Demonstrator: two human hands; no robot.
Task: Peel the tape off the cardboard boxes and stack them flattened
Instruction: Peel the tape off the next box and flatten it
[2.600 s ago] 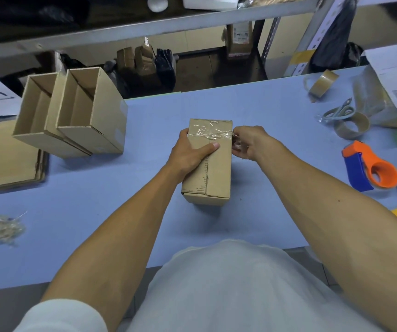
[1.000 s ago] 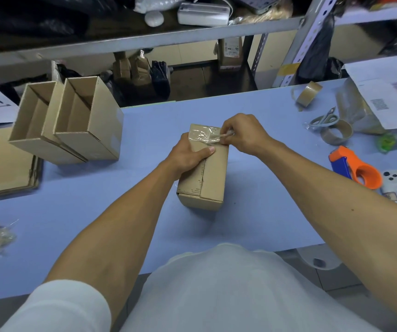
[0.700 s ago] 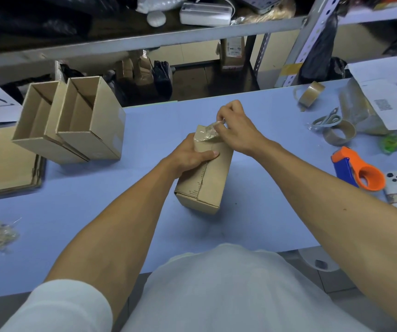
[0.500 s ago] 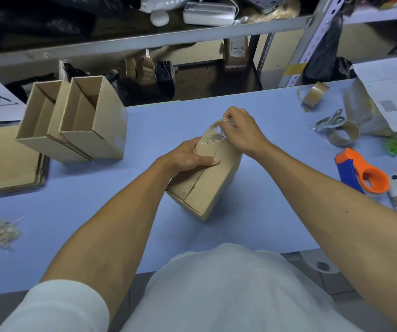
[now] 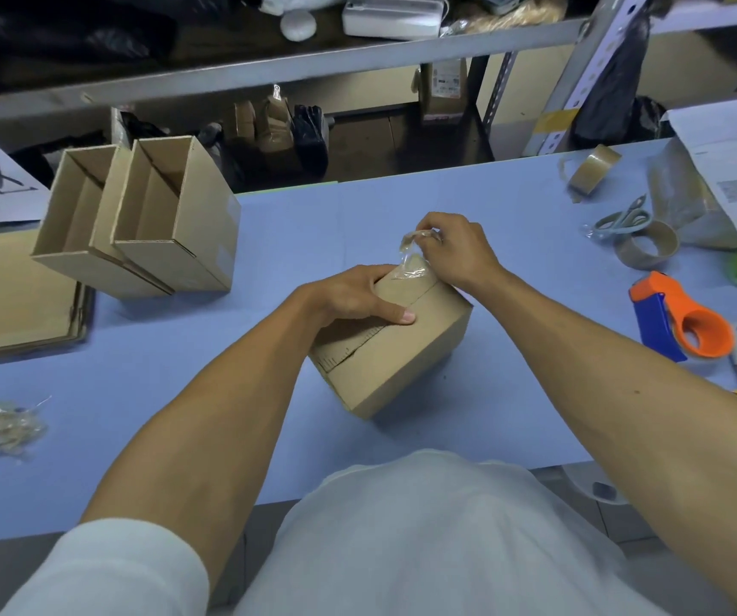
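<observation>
From the head view we see the closed cardboard box (image 5: 395, 349) lying tilted on the blue table (image 5: 269, 242), near the middle. Our left hand (image 5: 349, 297) wraps its curled fingers over the box's top, thumb pressed on the seam. Our right hand (image 5: 458, 251), at one o'clock from the box, pinches a strip of clear tape (image 5: 411, 260) lifted off the far end. Two open boxes (image 5: 144, 224) stand at ten o'clock, a tape dispenser (image 5: 680, 322) at three o'clock.
</observation>
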